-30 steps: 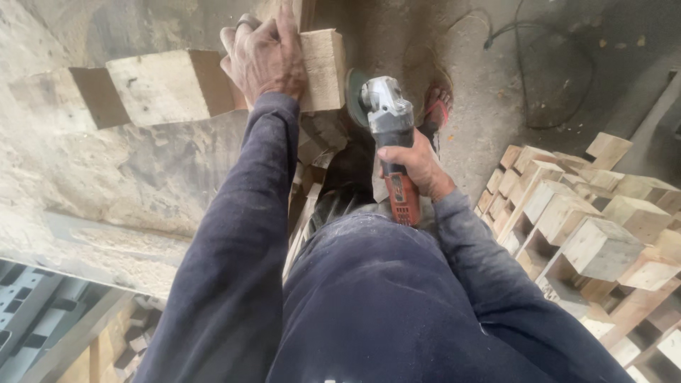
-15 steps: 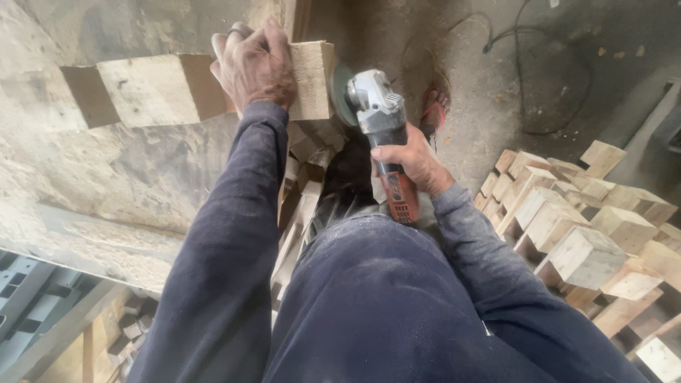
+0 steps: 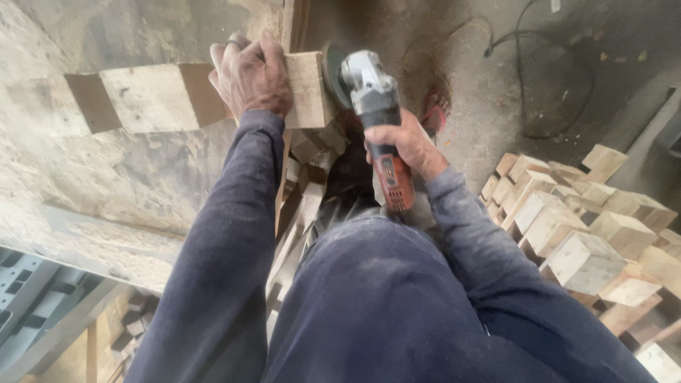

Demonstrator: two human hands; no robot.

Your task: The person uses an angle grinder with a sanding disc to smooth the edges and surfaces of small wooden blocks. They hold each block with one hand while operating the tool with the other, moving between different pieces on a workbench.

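Your left hand (image 3: 250, 76) presses the wood block (image 3: 308, 89) against the table (image 3: 128, 163) edge, fingers clamped over its top. Your right hand (image 3: 406, 145) is wrapped tight around the angle grinder (image 3: 372, 106), disc at the block's end. The block looks stiff, light and dusty; grip it well back from the disc.

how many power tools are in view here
1: a grey and orange angle grinder, gripped by the right hand, its disc against the end of the pale wooden block that the left hand holds down. Others may be hidden from view.
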